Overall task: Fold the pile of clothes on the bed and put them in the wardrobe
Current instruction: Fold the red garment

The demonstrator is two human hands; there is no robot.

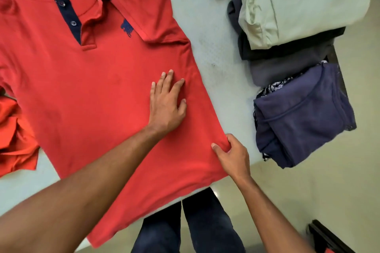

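A red polo shirt (pixel 86 88) with a navy placket lies spread face up on the pale bed (pixel 207 33), its hem hanging over the near edge. My left hand (pixel 166 104) presses flat on the shirt's right side, fingers straight. My right hand (pixel 232 156) pinches the shirt's right side seam near the hem, thumb on top of the fabric.
Folded clothes are stacked on the bed to the right: a navy piece (pixel 304 115), dark grey ones (pixel 287 63) and a pale green one (pixel 298 0). An orange-red garment (pixel 14 139) lies crumpled at the left. My legs in dark trousers (pixel 185 228) stand below the bed edge.
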